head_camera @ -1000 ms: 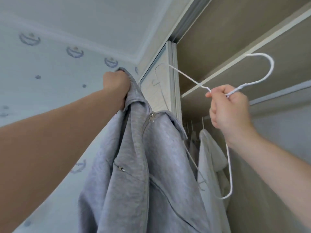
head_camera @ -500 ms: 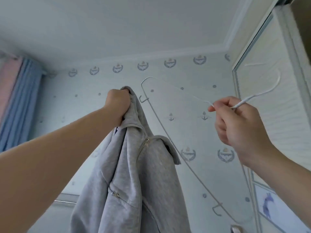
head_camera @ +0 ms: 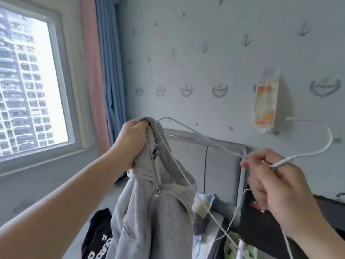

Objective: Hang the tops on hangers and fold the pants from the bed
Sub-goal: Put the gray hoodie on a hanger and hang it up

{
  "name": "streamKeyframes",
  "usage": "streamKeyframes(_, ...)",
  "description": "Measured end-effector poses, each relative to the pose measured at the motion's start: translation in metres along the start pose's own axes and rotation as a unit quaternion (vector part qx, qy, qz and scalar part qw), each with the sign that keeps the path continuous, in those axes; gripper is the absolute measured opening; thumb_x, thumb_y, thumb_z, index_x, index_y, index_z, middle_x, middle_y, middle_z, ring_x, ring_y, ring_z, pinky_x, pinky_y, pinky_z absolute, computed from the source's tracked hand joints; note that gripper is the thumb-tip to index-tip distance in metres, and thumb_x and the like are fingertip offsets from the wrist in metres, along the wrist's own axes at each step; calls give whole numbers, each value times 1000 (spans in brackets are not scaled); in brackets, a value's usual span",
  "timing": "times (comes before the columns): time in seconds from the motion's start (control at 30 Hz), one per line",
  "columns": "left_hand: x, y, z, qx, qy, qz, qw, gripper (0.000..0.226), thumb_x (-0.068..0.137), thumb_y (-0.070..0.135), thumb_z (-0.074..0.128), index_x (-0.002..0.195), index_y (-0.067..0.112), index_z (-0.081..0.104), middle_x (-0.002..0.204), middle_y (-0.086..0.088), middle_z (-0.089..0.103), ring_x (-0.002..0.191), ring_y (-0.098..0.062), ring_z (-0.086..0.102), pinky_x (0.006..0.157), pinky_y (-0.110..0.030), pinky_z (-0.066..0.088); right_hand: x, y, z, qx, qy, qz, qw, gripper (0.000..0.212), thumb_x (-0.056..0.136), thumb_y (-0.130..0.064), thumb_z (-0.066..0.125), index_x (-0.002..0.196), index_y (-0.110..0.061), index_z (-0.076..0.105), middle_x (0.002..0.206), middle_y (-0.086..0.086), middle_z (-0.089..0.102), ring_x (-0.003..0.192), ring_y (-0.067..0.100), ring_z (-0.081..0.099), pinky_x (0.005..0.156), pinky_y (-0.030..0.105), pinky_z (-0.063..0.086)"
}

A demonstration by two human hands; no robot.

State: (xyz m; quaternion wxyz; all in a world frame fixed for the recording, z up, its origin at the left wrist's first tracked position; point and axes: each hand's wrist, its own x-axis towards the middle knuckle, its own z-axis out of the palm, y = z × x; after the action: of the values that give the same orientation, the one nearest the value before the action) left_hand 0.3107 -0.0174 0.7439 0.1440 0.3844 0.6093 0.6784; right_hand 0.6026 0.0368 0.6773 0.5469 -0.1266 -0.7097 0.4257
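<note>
Grey zip hoodie (head_camera: 153, 212) held up over the bed (head_camera: 224, 165), left hand (head_camera: 130, 144) fisted on its collar. White wire hanger (head_camera: 203, 139) pinched at the neck by right hand (head_camera: 276, 186). Hanger's far end is best fed into one shoulder first, collar kept taut.

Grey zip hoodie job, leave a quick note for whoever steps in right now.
Left hand: gripping the grey zip-front hoodie bunched at its collar, held up.
Right hand: pinching the thin white wire hanger at its neck.
Hanger's left shoulder end is near the collar; hoodie is not yet seated on it.
Black printed garment and other clothes lie on the bed below.
Left: seat the hoodie, hang it, then the rest.
</note>
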Motion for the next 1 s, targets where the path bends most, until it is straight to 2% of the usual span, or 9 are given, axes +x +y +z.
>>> streamKeyframes(0.1, -15, -71, -40, 53, 20, -34, 998, 29, 95, 23, 47, 92, -1, 63, 78, -13, 66, 70, -24, 63, 69, -39, 55, -45, 42, 41, 27, -24, 61, 997, 24, 87, -40, 57, 81, -17, 63, 45, -5, 29, 39, 11, 21, 41, 13, 21)
streamKeyframes(0.2, -33, -133, -67, 116, 26, -61, 991, 32, 95, 26, 47, 103, 1, 65, 97, -22, 70, 78, -26, 65, 82, -50, 56, -87, 74, 70, 33, -48, 134, 989, 21, 88, -36, 56, 81, -17, 63, 45, -1, 28, 39, 13, 21, 41, 15, 21)
streamKeyframes(0.27, -48, -170, -81, 153, 17, -69, 986, 26, 96, 27, 50, 95, 4, 64, 82, -13, 68, 71, -15, 59, 70, -44, 54, -114, 91, 87, 24, -61, 188, 980, 22, 87, -38, 56, 79, -18, 63, 46, 1, 27, 40, 14, 20, 41, 17, 20)
streamKeyframes(0.33, -65, -201, -93, 196, -6, -75, 978, 24, 96, 28, 54, 79, 12, 57, 59, 9, 54, 54, -2, 48, 52, -28, 41, -137, 105, 101, 8, -72, 225, 972, 24, 87, -41, 56, 78, -20, 62, 46, 1, 26, 41, 14, 21, 40, 19, 18)
streamKeyframes(0.43, -88, -235, -110, 248, -47, -82, 964, 30, 95, 31, 59, 69, 16, 54, 48, 17, 45, 44, 0, 39, 44, -16, 34, -166, 122, 112, -54, -116, 256, 958, 27, 92, -47, 53, 82, -23, 60, 47, 2, 27, 44, 19, 23, 43, 31, 18)
streamKeyframes(0.63, -132, -250, -113, 288, -151, -71, 943, 21, 93, 29, 65, 75, 18, 65, 50, 18, 51, 44, 0, 42, 46, -14, 35, -199, 137, 133, -121, -151, 244, 950, 15, 98, -32, 51, 88, -23, 58, 45, -6, 30, 41, 7, 25, 43, 12, 24)
streamKeyframes(0.77, -157, -233, -90, 252, -227, -68, 938, 29, 93, 25, 64, 66, 19, 58, 49, 16, 46, 44, -1, 37, 47, -14, 32, -209, 149, 153, -176, -176, 245, 937, 17, 98, -37, 48, 84, -32, 55, 46, -5, 43, 40, 7, 34, 42, 32, 27)
streamKeyframes(0.9, -178, -223, -68, 216, -262, -86, 937, 33, 94, 21, 61, 61, 18, 54, 46, 15, 41, 42, -1, 35, 44, -13, 28, -212, 161, 170, -167, -135, 274, 937, 18, 98, -31, 52, 83, -25, 58, 62, 1, 59, 53, 11, 52, 53, 31, 42)
streamKeyframes(1.0, -189, -226, -61, 200, -277, -133, 930, 30, 95, 17, 61, 66, 10, 57, 46, 15, 43, 44, 1, 38, 46, -10, 29, -216, 164, 172, -107, -75, 314, 940, 18, 99, -21, 57, 81, -22, 60, 60, 5, 56, 55, 19, 49, 55, 40, 43)
